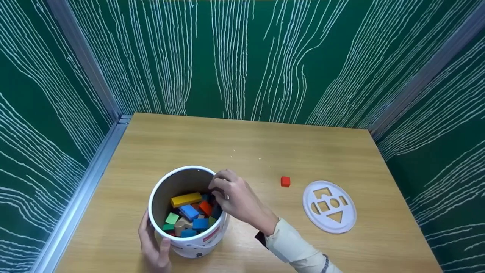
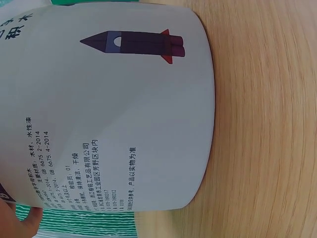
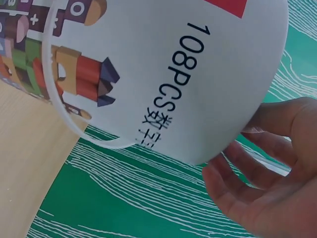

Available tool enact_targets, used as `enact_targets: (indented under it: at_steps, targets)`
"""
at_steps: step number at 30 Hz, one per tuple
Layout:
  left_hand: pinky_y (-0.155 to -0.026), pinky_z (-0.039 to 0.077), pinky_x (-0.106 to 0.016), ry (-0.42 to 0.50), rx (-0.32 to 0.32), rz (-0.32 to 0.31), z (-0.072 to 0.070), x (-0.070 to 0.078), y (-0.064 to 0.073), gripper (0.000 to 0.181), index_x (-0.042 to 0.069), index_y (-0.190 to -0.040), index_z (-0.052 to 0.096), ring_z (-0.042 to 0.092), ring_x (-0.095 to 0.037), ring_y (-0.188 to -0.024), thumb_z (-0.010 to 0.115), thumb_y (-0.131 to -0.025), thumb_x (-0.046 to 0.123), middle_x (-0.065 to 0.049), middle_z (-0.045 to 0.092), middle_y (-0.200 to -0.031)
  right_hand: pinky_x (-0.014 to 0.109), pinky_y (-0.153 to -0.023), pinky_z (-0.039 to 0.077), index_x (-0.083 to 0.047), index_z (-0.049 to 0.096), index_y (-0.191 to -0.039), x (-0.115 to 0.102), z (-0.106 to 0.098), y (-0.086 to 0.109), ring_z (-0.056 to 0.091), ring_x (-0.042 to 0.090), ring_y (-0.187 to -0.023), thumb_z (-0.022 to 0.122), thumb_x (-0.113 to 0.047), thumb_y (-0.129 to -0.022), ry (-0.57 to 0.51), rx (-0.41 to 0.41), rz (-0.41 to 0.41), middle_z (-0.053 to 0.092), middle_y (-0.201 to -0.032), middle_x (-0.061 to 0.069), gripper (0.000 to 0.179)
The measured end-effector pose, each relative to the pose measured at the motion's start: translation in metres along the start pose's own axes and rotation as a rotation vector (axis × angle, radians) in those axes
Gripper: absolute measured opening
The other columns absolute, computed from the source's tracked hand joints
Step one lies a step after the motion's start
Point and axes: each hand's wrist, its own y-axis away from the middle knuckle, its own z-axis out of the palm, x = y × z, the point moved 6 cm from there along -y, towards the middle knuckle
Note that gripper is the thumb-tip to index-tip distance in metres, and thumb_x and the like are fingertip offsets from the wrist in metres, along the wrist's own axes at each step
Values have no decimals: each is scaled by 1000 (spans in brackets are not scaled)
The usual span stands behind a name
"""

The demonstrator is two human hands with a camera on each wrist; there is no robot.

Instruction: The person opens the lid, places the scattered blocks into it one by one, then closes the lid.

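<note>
A white bucket (image 1: 199, 246) of coloured wooden blocks stands on the table, its top uncovered. My left hand (image 1: 153, 246) holds its near left side, thumb up by the rim and fingers round the wall. Over the right rim reaches my right hand (image 1: 238, 197), fingers bent down into the bucket; I cannot tell whether they hold a block. Inside lie a yellow block (image 1: 185, 199), a blue block (image 1: 188, 211), an orange-red block (image 1: 205, 208) and several others. In the right wrist view, the fingers (image 3: 242, 166) are at the rim, the tips of some hidden behind it.
A small red cube (image 1: 285, 181) lies on the wooden table (image 1: 242, 144) right of the bucket. Farther right is a round white lid (image 1: 350, 216) with shaped holes. Green panels (image 1: 201, 76) with white lines surround the table's back and sides.
</note>
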Motion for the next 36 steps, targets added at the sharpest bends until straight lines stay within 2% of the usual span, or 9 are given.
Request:
enact_targets:
  at_steps: [2, 8, 12, 18, 22, 29, 36]
  targets:
    - [-109, 29, -28, -12, 2, -24, -1, -1, 0, 63, 2, -142, 37, 37, -20, -130, 51, -81, 3, -7, 41, -142, 20, -82, 51, -10, 71, -92, 2, -2, 1, 56, 16, -94, 70, -5, -82, -8, 21, 6, 61, -101, 3, 11]
    - [-110, 28, -30, -42, -11, -39, -1, -1, 0, 62, 1, -142, 35, 37, -19, -130, 50, -82, 3, -13, 39, -143, 22, -85, 51, -12, 70, -92, 11, -9, 5, 56, 15, -95, 70, -3, -82, -43, 83, 31, 59, -102, 2, 14]
    - [-110, 28, -30, -46, -13, -50, -1, -1, -1, 63, 2, -143, 35, 36, -19, -131, 50, -81, 2, -11, 39, -144, 23, -83, 51, -11, 69, -92, 21, -13, 9, 56, 14, -94, 70, -3, -81, -52, 111, 57, 59, -101, 1, 14]
    - [-110, 27, -27, -95, -26, -40, 1, -2, -2, 61, 0, -143, 33, 36, -16, -130, 49, -84, 3, -18, 37, -144, 25, -81, 53, -11, 69, -91, 40, -17, 16, 58, 14, -91, 71, -2, -80, -19, 158, 106, 61, -100, 1, 15]
    - [-111, 26, -26, -100, -21, -51, 1, -4, -1, 60, 1, -143, 32, 36, -14, -129, 49, -85, 4, -16, 37, -144, 27, -80, 53, -12, 69, -90, 53, -19, 21, 58, 14, -90, 71, -1, -78, 0, 189, 120, 61, -98, 0, 16]
    - [-109, 27, -24, 11, -17, 66, -1, -4, 0, 61, -7, -139, 34, 37, -21, -129, 49, -81, 1, -11, 40, -142, 31, -74, 53, -9, 69, -87, 75, -16, 27, 60, 19, -87, 72, 5, -74, 10, 246, 112, 61, -93, 2, 19]
    - [-111, 26, -29, -53, -22, -50, 0, -4, 2, 63, 4, -143, 35, 35, -20, -131, 51, -82, 6, -12, 38, -145, 32, -73, 54, -8, 69, -87, 97, -13, 35, 61, 20, -85, 72, 7, -73, 27, 292, 151, 63, -91, 3, 21]
